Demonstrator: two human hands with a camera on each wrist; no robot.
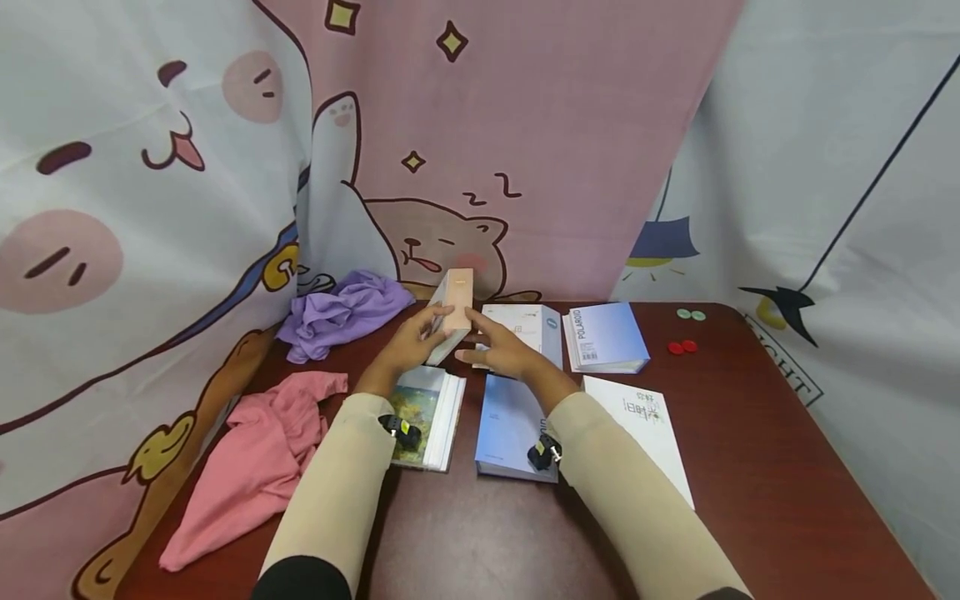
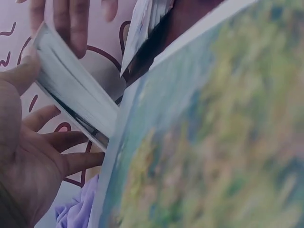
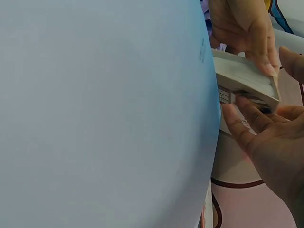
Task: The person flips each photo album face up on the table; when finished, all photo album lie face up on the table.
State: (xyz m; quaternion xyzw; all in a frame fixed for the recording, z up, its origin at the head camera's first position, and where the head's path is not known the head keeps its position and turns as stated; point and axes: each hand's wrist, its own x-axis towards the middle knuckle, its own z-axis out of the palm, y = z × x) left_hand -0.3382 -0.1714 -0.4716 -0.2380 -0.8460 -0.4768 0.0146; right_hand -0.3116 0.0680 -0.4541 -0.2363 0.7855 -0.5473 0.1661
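Both hands on the peach book

The left hand [image 1: 408, 342] grips the peach book [image 1: 459, 290], thumb and fingers set about it, with its spine facing me. The right hand [image 1: 512, 346] meets the book from the other side, its fingers fairly straight and resting against the cover rather than clenched. So the book sits right between the two hands, tilted, pages showing in the left wrist view; I can't tell whether its lower end touches the table [image 1: 757, 475].

Just nearer than the left hand lies the painted book [image 1: 415, 417], partly under that wrist. Nearer than the right hand, the blue book [image 1: 506, 421] lies partly under the other wrist, with the white book [image 1: 645, 425] to its right. Just behind the right hand is a pale book [image 1: 517, 321], and to its right the Polaroid book [image 1: 609, 336]. Farther right of that hand are red discs [image 1: 682, 347] and, beyond them, green discs [image 1: 691, 315].

Left of the left hand, the purple cloth [image 1: 345, 312] lies crumpled; the pink cloth [image 1: 258, 458] lies nearer, beside the left sleeve [image 1: 337, 483].
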